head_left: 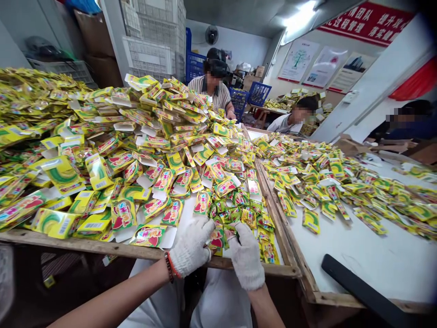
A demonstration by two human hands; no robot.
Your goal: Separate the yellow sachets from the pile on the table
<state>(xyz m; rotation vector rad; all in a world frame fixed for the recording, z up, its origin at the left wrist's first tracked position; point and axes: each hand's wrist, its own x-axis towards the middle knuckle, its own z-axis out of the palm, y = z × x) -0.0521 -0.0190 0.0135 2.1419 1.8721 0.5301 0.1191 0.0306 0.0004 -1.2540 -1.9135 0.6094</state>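
My left hand (193,243), in a white knit glove, is closed round the left side of a small yellow-green carton (217,240) at the table's front edge. Just right of it, my right hand (246,257), gloved too but with bare fingertips showing, has its fingers pinched together beside the carton. What lies between those fingertips is too small and hidden to make out. Beyond both hands lies a cluster of small green wrapped sweets (232,213). Another printed carton (152,236) with an open white flap rests left of my left hand.
A tall heap of yellow cartons (153,123) covers the table's left and back. A wooden rim (273,205) divides it from a second table with more cartons (310,221) and a black bar (362,287). Co-workers sit beyond; one person (218,91) wears stripes. White crates (150,54) stand stacked behind.
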